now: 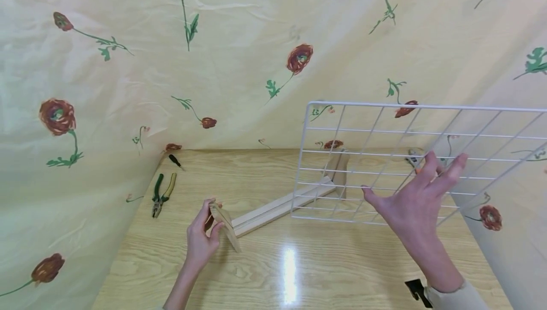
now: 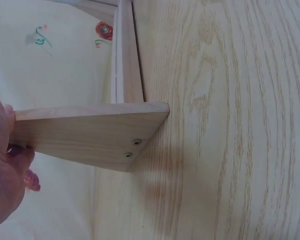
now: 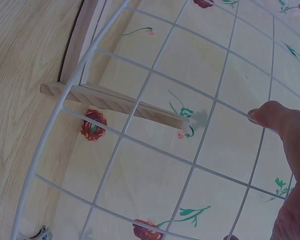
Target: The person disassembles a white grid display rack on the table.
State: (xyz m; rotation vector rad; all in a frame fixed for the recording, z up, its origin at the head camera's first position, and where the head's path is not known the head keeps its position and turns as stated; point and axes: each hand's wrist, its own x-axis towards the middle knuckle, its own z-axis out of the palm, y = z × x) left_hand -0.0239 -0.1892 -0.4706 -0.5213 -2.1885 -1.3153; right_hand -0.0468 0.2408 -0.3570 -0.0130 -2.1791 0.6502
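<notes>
My left hand (image 1: 202,235) grips the upper part of a wooden end panel (image 1: 226,228), thumb on one side and fingers on the other. Two round fasteners show low on this panel in the left wrist view. Two pale wooden rails (image 1: 279,209) run from it to a second wooden end panel (image 1: 340,179) farther back on the right. My right hand (image 1: 416,212) holds a white wire grid (image 1: 384,105) raised and tilted, its thumb and fingers spread at the wires. In the head view, the grid's left part overlaps the far panel and the rail ends.
Pliers with green and yellow handles (image 1: 158,201) lie on the wooden table (image 1: 252,277) at the left, with a small black screwdriver (image 1: 174,160) behind them. Another tool (image 1: 412,159) shows through the grid. A black piece (image 1: 415,291) is near the right sleeve. Flowered cloth (image 1: 239,63) encloses the table's back and sides.
</notes>
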